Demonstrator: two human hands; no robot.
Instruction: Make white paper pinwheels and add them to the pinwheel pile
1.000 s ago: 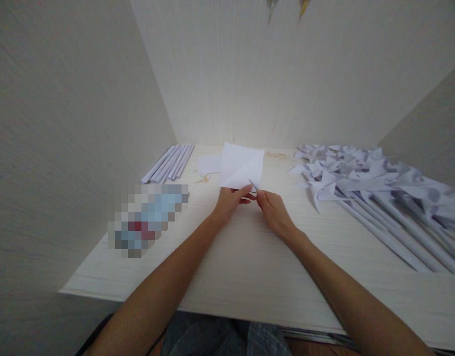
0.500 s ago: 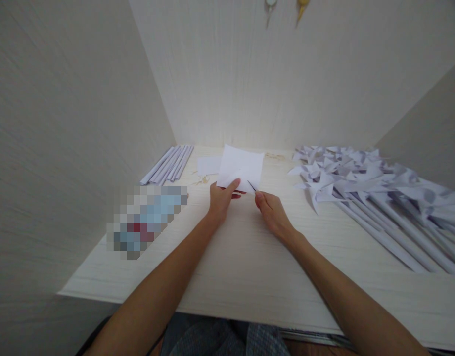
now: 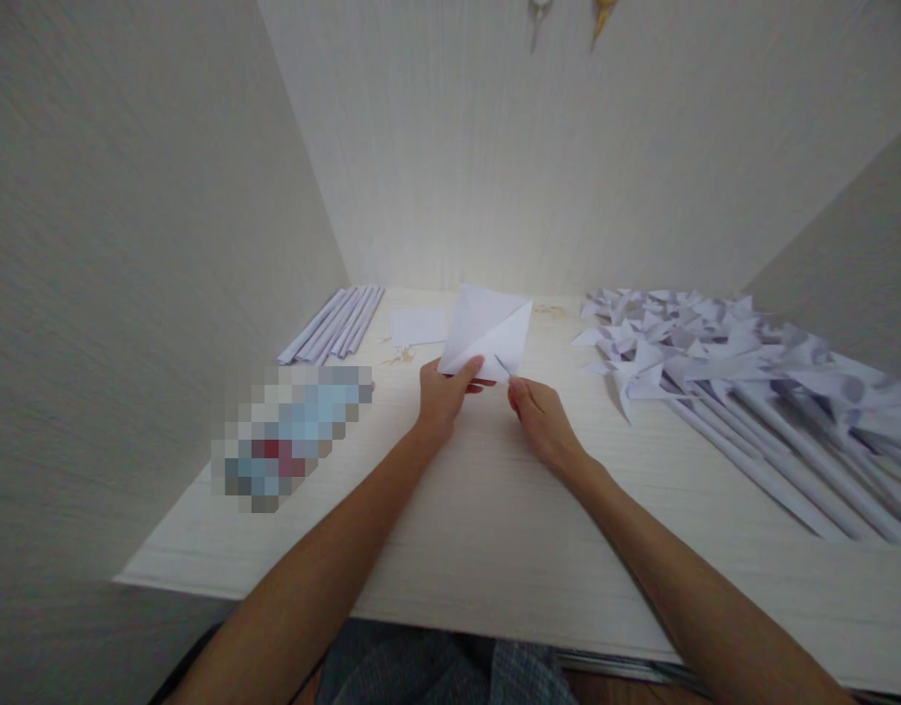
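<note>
My left hand (image 3: 442, 395) pinches the near edge of a white square of paper (image 3: 487, 328), held up off the desk with diagonal creases showing. My right hand (image 3: 539, 419) sits just to the right of it, fingers closed round a thin dark pin or needle (image 3: 502, 367) whose tip points up at the paper's lower edge. Both forearms reach in from the bottom of the view.
Finished white paper pinwheels on rolled sticks (image 3: 722, 372) cover the right of the pale wooden desk (image 3: 495, 519). Rolled paper sticks (image 3: 337, 323) lie at the back left, a small paper sheet (image 3: 417, 326) beside them. A blurred-out object (image 3: 293, 431) lies left.
The paper has been turned in my left hand, so a corner now points up and its folds show. My right hand with the pin stayed close below it.
</note>
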